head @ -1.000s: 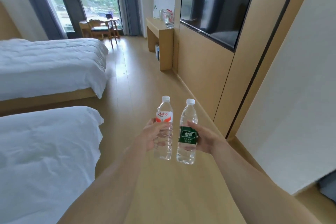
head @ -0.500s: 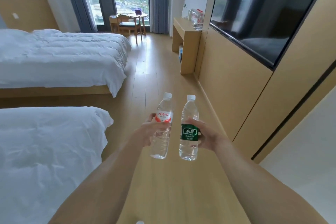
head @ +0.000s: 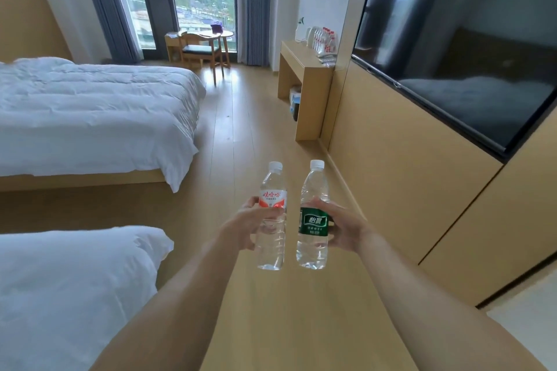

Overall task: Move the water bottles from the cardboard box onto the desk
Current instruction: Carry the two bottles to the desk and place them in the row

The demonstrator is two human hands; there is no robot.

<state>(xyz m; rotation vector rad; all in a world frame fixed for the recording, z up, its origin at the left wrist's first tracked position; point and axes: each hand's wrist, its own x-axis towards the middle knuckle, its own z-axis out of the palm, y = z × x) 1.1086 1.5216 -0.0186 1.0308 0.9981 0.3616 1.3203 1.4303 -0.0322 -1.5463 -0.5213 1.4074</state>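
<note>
Two clear water bottles are held upright side by side above the wooden floor: the left hand (head: 244, 227) grips the red-labelled bottle (head: 272, 217), the right hand (head: 342, 227) grips the green-labelled bottle (head: 313, 217). Far ahead stands the desk (head: 304, 69).

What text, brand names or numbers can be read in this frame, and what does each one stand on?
"娃哈哈", red characters on the red-and-white label of the bottle in the left hand.
"怡寶", white characters on the green label of the bottle in the right hand.
Smaller lines under both brand names: too small to read.
Labels on the red-capped bottles on the desk: too far and blurred to read.
</note>
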